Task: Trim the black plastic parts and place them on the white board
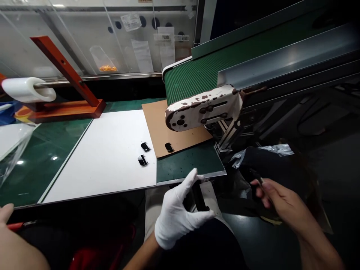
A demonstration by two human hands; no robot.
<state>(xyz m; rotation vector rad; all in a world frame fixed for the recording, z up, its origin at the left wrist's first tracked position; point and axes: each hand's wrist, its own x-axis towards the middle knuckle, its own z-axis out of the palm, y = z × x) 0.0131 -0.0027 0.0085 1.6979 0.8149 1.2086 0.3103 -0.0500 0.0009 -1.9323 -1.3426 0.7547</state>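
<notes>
My left hand (180, 212) wears a white glove and is closed on a long black plastic part (199, 197), held between thumb and fingers just off the table's front edge. Over to the right, my bare right hand (277, 197) pinches a slim dark tool (257, 176); its tip blends into the dark background, so its kind is unclear. Two small glossy black parts, an upper one (145, 146) and a lower one (142, 160), lie on the white sheet (112, 150). Another small black part (169, 147) rests on the brown cardboard (157, 123).
A green conveyor belt (197, 78) ends above the cardboard, with a chipped white side plate (194, 108). Film on a roll (28, 90) sits on a red wooden stand (70, 108). Below right is a dark bag (275, 165). Another person's hand (6, 213) shows at lower left.
</notes>
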